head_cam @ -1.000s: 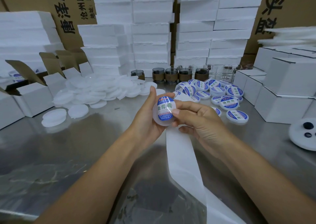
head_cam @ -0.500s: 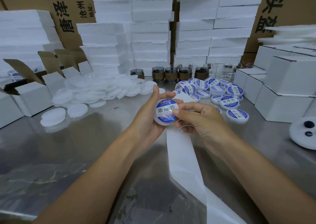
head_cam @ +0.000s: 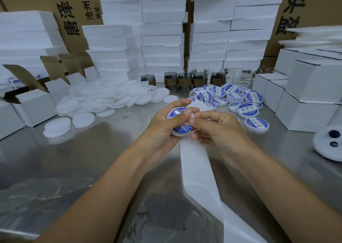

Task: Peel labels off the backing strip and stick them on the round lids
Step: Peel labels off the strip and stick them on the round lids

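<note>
view: head camera, forward and down over a steel surface [head_cam: 74,159]
left hand [head_cam: 162,129]: fingers [head_cam: 177,103] curled round the rim of a round lid [head_cam: 178,133], thumb laid across its face
right hand [head_cam: 224,131]: thumb pressed on the same lid, tip to tip with the left thumb; fingers [head_cam: 203,138] curled underneath against the strip, grip on the strip itself not clear
lid: raised off the surface between both hands, mid-frame, face toward the camera
label [head_cam: 182,128]: blue and white, on the lid's face, partly hidden by both thumbs
backing strip [head_cam: 196,161]: white, bare, from under the right hand down to the near edge, with a twist partway
labelled lids [head_cam: 248,109]: loose cluster on the surface, beyond and right of the hands
plain lids [head_cam: 103,98]: white heap, left rear of the surface
jars [head_cam: 185,79]: dark row at the back, between the two lid groups
white boxes [head_cam: 305,113]: closed, stacked at right
foam slabs [head_cam: 162,39]: tall stacks along the back
</note>
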Demonstrator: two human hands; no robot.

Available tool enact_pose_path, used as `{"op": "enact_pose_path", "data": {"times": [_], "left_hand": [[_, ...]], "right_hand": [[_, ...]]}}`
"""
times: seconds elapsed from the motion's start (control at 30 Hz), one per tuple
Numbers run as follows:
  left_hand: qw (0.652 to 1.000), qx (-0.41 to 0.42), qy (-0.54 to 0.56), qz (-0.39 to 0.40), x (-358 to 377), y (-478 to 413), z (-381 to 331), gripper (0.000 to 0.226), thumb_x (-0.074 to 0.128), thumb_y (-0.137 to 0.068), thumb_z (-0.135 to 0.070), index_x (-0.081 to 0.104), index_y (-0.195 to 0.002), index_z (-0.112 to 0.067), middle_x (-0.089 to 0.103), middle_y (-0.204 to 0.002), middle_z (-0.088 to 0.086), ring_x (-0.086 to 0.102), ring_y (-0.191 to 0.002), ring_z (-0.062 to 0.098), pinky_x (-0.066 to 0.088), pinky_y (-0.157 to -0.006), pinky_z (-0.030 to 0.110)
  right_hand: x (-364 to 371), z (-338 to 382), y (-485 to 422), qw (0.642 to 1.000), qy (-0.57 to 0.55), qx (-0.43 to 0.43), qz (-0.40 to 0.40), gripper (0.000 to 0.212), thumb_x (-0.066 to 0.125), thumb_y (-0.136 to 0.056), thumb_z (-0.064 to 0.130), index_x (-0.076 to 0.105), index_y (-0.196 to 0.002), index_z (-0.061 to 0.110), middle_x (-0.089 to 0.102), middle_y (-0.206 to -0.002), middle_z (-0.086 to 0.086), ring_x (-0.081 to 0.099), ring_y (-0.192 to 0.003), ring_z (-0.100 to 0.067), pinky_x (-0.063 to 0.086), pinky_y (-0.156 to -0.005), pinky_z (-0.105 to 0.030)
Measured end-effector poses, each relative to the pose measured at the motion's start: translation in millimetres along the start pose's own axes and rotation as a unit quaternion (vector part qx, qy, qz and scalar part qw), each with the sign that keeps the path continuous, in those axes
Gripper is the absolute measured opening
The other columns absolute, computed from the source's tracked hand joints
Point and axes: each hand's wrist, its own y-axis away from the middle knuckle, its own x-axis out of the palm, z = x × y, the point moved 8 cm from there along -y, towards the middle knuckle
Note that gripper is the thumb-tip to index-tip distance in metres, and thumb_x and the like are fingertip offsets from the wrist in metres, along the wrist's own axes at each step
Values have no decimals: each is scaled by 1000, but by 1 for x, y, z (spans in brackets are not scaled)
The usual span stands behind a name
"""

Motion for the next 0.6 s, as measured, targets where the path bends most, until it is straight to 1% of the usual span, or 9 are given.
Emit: {"op": "enact_pose_path", "data": {"times": [0.1, 0.2, 0.33, 0.6], "left_hand": [[1000, -2, 6, 4, 1, 0, 0, 34, 65, -68, -14, 61, -102, -15, 73, -87, 2, 70, -80, 16, 55, -64, 25], [1000, -2, 13, 6, 2, -1, 1, 33, 63, -70, -11, 60, -102, -14, 73, -84, 1, 70, -79, 14, 55, -63, 24], [1000, -2, 18, 10, 3, 0, 0, 33, 62, -70, -10, 60, -102, -14, 73, -83, 1, 70, -78, 14, 55, -62, 23], [1000, 3, 16, 10, 3, -1, 0, 30, 61, -71, -9, 60, -100, -13, 73, -81, 1, 70, -76, 13, 55, -63, 23]], "right_hand": [[0, -1, 0, 1000, -5, 9, 2, 5, 75, -73, 18, 70, -72, 17, 69, -62, -1, 61, -48, -10, 51, -58, -19], [0, -1, 0, 1000, -9, 13, 1, 7, 74, -74, 17, 70, -69, 17, 69, -62, -1, 62, -48, -10, 51, -57, -18], [0, -2, -1, 1000, -1, 16, 2, 6, 74, -74, 17, 70, -69, 17, 70, -63, -1, 63, -50, -11, 52, -57, -18], [0, -2, -1, 1000, -1, 18, 1, 9, 74, -74, 16, 70, -67, 17, 71, -64, -2, 64, -49, -11, 53, -56, -17]]}}
